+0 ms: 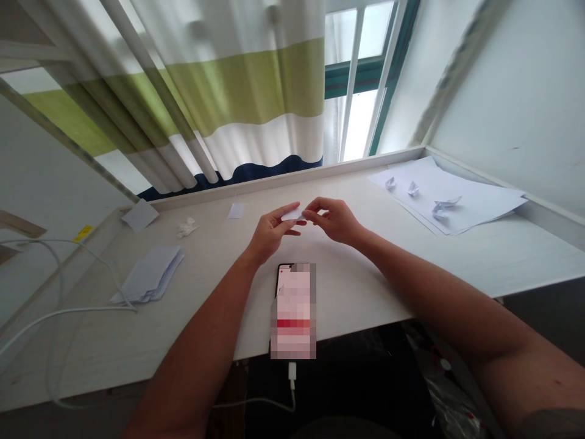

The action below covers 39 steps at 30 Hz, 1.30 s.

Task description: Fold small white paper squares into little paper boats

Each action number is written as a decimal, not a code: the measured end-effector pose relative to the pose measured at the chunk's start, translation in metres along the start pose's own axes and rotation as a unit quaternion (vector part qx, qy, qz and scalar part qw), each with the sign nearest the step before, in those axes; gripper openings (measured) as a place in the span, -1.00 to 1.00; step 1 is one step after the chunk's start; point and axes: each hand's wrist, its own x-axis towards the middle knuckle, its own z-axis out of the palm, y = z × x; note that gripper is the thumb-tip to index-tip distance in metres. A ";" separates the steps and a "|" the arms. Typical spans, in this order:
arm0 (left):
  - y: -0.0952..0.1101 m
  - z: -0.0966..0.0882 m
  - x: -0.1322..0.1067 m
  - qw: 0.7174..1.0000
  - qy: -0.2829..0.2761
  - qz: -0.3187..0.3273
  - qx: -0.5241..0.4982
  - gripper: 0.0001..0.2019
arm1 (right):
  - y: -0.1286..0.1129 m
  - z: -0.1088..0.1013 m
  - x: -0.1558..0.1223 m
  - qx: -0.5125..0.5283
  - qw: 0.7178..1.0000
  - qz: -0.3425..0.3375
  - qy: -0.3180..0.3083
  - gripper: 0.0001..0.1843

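Note:
A small folded piece of white paper (290, 214) is held up between my two hands, over the middle of the white desk. My left hand (270, 231) has it between thumb and fingers on the left side. At its right end, the thumb and forefinger of my right hand (336, 219) pinch a corner. Just below the hands lies a phone (296, 311), its screen blurred out and a white charging cable (292, 373) at its lower end. A small square of white paper (235, 211) rests on the desk beyond my left hand.
Large white sheets (475, 189) lie at the right, with several small folded paper shapes (412, 189) on them. To the left are a paper stack (150, 274), a crumpled paper (187, 228), another paper piece (140, 215) and a looping white cable (68, 314). A raised rim (274, 186) borders the desk's back.

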 end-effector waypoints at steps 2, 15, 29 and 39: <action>0.001 0.001 0.000 1.000 0.020 0.012 0.018 -0.55 | 0.000 0.000 0.000 -0.006 1.000 -0.008 0.003 -0.53; 0.000 0.001 0.001 0.995 0.092 -0.007 -0.030 -0.54 | -0.001 -0.003 0.000 0.016 0.999 -0.039 -0.010 -0.64; 0.008 -0.010 0.002 0.984 0.038 -0.044 -0.166 -0.69 | 0.004 -0.012 0.005 0.080 0.992 -0.098 -0.031 -0.81; 0.005 -0.002 0.003 0.990 0.076 0.003 -0.119 -0.61 | -0.001 -0.008 0.003 0.089 0.993 -0.067 0.033 -0.76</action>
